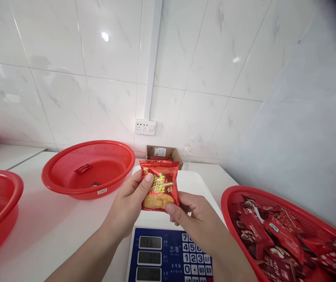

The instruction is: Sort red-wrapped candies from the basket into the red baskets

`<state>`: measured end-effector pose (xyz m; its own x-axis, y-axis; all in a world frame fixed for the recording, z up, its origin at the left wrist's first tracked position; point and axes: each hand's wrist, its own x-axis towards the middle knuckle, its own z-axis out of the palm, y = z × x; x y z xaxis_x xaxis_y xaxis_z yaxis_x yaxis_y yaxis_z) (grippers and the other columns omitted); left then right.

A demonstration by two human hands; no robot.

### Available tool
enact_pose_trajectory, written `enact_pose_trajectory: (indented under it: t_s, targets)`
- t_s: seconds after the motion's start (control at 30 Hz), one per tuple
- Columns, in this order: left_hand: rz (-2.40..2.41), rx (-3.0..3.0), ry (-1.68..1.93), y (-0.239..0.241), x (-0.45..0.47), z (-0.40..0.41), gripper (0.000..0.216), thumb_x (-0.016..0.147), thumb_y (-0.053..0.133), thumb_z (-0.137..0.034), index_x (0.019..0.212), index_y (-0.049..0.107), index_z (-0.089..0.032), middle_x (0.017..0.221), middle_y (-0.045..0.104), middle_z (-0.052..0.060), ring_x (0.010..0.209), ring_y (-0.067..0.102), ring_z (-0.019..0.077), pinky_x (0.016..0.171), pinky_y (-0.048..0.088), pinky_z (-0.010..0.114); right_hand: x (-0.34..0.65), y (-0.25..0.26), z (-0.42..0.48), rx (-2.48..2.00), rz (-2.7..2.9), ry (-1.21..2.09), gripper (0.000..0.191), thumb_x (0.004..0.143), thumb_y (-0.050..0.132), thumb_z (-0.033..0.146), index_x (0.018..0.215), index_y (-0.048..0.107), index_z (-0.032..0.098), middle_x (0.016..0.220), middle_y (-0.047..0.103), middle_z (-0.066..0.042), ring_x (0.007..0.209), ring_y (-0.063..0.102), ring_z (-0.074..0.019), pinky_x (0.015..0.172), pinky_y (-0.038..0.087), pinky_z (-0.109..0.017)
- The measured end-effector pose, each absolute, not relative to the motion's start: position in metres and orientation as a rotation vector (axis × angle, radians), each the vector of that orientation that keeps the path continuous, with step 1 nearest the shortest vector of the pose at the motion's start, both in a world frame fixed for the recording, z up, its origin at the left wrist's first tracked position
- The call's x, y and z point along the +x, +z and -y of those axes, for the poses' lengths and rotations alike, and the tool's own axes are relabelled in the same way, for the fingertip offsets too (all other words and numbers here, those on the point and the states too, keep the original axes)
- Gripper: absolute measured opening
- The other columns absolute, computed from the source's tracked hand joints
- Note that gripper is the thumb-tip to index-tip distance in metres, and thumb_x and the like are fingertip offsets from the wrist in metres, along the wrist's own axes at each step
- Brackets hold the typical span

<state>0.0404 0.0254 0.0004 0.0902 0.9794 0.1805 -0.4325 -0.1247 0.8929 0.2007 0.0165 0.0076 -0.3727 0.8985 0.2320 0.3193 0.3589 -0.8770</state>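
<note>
A red cookie packet (160,188) with gold characters and a picture of round cookies is held up above the scale. My left hand (131,199) grips its left side, thumb on the front. At the lower right corner my right hand (194,215) pinches the packet between thumb and fingers. Below them lies the digital scale's blue keypad panel (172,250), partly covered by my right forearm. Behind the packet shows the scale's white weighing plate (195,184).
A red basket (88,188) with a couple of small packets stands behind left; another red basket (0,211) is at the left edge. On the right, a red basket (229,199) holds several red packets. A cardboard box (173,154) and a clear plastic bottle (187,152) stand near the wall.
</note>
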Motion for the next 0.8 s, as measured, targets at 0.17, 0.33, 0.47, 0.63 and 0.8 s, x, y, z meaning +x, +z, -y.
enact_pose_trajectory:
  t_s: [0.17,0.33,0.47,0.63,0.8]
  targets:
    - [-0.652,0.583,1.615,0.007,0.026,-0.046,0.016,0.086,0.07,-0.03,0.085,0.068,-0.014,0.065,0.068,-0.001,0.049,0.061,0.0094,0.039,0.045,0.016,0.2,0.008,-0.015,-1.098,1.905,0.955,0.038,0.09,0.05,0.053,0.073,0.058,0.02,0.065,0.052,0.001,0.06,0.046,-0.0139,0.052,0.036,-0.025]
    - [-0.583,0.399,1.754,0.019,-0.005,-0.064,0.04,0.102,0.034,-0.045,0.097,0.061,-0.016,0.088,0.073,0.002,0.079,0.072,0.0084,0.074,0.059,0.016,0.199,0.009,-0.012,-1.106,1.892,0.963,0.032,0.091,0.051,0.049,0.078,0.061,0.021,0.067,0.055,0.001,0.063,0.049,-0.0143,0.055,0.039,-0.025]
    - [-0.55,0.431,1.538,0.017,0.0,-0.062,0.037,0.1,0.041,-0.041,0.107,0.058,-0.009,0.109,0.071,0.015,0.093,0.073,0.0172,0.076,0.062,0.023,0.194,0.01,-0.007,-1.104,1.961,0.93,0.029,0.093,0.051,0.045,0.08,0.063,0.021,0.068,0.059,0.001,0.063,0.051,-0.0136,0.056,0.041,-0.024]
    - [-0.538,0.536,1.299,0.011,0.02,-0.051,0.02,0.096,0.052,-0.021,0.11,0.063,-0.012,0.102,0.074,0.012,0.074,0.074,0.0179,0.06,0.062,0.024,0.2,0.013,0.015,-1.113,1.993,0.844,0.026,0.092,0.054,0.044,0.087,0.066,0.022,0.069,0.063,0.001,0.062,0.054,-0.0128,0.056,0.043,-0.022]
    - [-0.571,0.706,1.273,0.014,0.019,-0.038,0.024,0.097,0.045,-0.015,0.096,0.069,-0.015,0.072,0.071,0.004,0.056,0.067,0.0114,0.05,0.058,0.018,0.229,0.01,0.04,-1.321,1.874,0.722,0.023,0.091,0.056,0.041,0.093,0.069,0.022,0.074,0.068,0.0,0.066,0.06,-0.0141,0.058,0.045,-0.023]
